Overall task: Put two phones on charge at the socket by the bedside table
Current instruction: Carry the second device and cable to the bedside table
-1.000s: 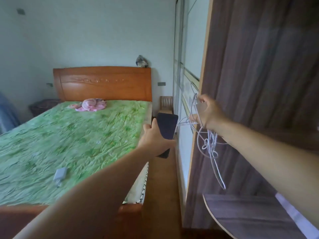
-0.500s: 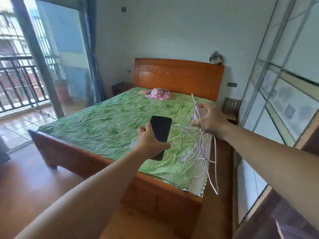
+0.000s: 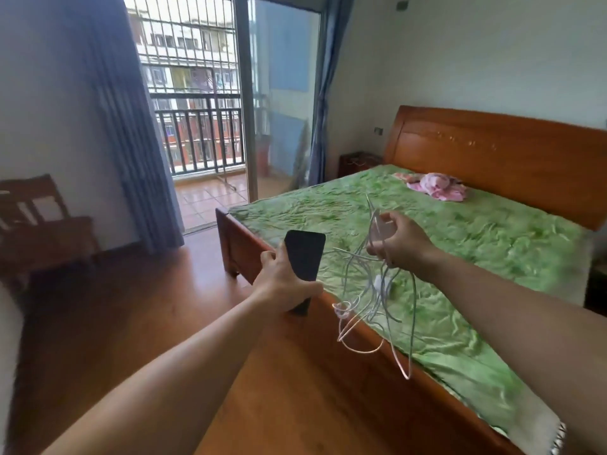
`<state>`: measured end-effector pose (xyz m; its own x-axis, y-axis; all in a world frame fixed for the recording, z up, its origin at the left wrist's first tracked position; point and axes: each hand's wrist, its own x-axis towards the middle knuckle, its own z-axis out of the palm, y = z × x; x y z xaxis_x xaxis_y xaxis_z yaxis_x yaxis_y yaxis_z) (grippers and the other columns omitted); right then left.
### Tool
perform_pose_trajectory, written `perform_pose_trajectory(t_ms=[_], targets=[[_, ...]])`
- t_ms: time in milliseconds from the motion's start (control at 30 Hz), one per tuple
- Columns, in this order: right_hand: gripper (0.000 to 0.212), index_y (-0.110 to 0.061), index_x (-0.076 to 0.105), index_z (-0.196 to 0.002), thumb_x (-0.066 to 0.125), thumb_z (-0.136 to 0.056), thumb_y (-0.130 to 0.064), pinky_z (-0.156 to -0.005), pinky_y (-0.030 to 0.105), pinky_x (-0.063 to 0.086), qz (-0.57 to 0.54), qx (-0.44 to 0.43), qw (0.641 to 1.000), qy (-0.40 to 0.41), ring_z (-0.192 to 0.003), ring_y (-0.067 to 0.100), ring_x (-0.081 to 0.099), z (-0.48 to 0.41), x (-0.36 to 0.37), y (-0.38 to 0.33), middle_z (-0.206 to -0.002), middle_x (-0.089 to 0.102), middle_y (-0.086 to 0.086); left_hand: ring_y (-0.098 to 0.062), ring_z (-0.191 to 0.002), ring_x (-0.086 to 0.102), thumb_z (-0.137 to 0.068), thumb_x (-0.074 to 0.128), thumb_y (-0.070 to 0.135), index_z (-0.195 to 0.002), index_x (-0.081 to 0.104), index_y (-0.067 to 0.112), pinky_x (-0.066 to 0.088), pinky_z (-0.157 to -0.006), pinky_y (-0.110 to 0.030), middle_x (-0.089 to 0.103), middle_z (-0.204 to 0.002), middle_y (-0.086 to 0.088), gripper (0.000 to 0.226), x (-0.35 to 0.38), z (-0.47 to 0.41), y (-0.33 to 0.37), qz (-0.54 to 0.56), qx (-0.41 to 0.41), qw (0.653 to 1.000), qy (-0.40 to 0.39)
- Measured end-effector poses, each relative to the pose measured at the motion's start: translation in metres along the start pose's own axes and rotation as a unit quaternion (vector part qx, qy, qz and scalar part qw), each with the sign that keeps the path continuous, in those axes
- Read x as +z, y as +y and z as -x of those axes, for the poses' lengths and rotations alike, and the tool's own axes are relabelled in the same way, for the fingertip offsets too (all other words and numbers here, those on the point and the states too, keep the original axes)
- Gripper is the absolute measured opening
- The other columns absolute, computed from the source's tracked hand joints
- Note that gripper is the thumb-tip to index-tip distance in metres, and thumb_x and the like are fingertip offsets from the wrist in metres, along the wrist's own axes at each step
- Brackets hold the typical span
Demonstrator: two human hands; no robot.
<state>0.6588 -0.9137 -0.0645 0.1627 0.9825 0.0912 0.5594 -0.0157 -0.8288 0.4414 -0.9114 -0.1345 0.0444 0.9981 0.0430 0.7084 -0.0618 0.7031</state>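
Observation:
My left hand (image 3: 285, 281) grips a black phone (image 3: 303, 256) upright, its dark face toward me, over the foot corner of the bed. My right hand (image 3: 399, 239) holds a bundle of white charging cables (image 3: 369, 300) together with a white plug block; the loops dangle below my fist over the footboard. A white charger (image 3: 382, 284) lies on the green bedspread behind the hanging cables. A dark bedside table (image 3: 358, 160) stands left of the headboard, with a wall socket (image 3: 378, 130) above it.
A wooden bed (image 3: 492, 152) with a green cover fills the right half, a pink cloth (image 3: 435, 186) near its headboard. An open balcony door (image 3: 203, 126) with blue curtains is ahead. A wooden chair (image 3: 39, 221) stands at the left wall. Wooden floor (image 3: 131, 307) lies between.
My view has swung left, from the wardrobe side to the foot of the bed and the balcony door. Both hands keep their hold on the phone and the cables.

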Motion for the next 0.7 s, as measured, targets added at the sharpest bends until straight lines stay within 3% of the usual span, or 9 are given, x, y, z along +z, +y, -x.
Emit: perform_pose_trajectory(t_ms=[100,367,500,700], targets=[[0.053,-0.021,0.049,-0.109,0.081,-0.068,-0.007,-0.067,0.037,0.052,-0.01,-0.012,0.999,-0.042,-0.09,0.033,0.062,-0.035,0.041,-0.007,-0.103,0.061,0.013,-0.031,-0.109,0.053,-0.036,0.061,0.069,-0.15,0.019,0.029,0.053,-0.093,-0.047,0.039,-0.125,-0.008,0.128,-0.013,-0.021,-0.029,0.002,-0.035,0.999,0.024],[0.063,-0.013,0.051,-0.125,0.08,-0.069,-0.002,-0.053,0.021,0.044,-0.063,-0.037,0.989,-0.131,-0.076,0.016,0.057,-0.162,0.141,-0.035,-0.103,0.059,0.009,-0.019,-0.094,0.05,-0.064,0.083,0.043,-0.14,0.036,0.02,0.05,-0.077,-0.029,0.041,-0.115,-0.006,0.092,-0.046,-0.131,-0.083,0.044,-0.098,0.987,0.122],[0.067,-0.012,0.049,-0.129,0.079,-0.07,-0.001,-0.051,0.015,0.043,-0.081,-0.046,0.98,-0.177,-0.074,0.011,0.056,-0.233,0.179,-0.055,-0.093,0.057,0.001,-0.02,-0.099,0.05,-0.062,0.084,0.045,-0.142,0.033,0.02,0.054,-0.08,-0.031,0.042,-0.12,-0.007,0.098,-0.063,-0.194,-0.098,0.032,-0.122,0.979,0.158],[0.062,-0.013,0.052,-0.122,0.079,-0.069,0.002,-0.042,0.012,0.043,-0.08,-0.072,0.97,-0.219,-0.075,0.016,0.06,-0.31,0.226,-0.086,-0.093,0.059,0.003,-0.022,-0.102,0.052,-0.063,0.083,0.045,-0.142,0.033,0.019,0.056,-0.079,-0.032,0.043,-0.127,-0.009,0.097,-0.093,-0.263,-0.118,0.031,-0.153,0.971,0.179]])
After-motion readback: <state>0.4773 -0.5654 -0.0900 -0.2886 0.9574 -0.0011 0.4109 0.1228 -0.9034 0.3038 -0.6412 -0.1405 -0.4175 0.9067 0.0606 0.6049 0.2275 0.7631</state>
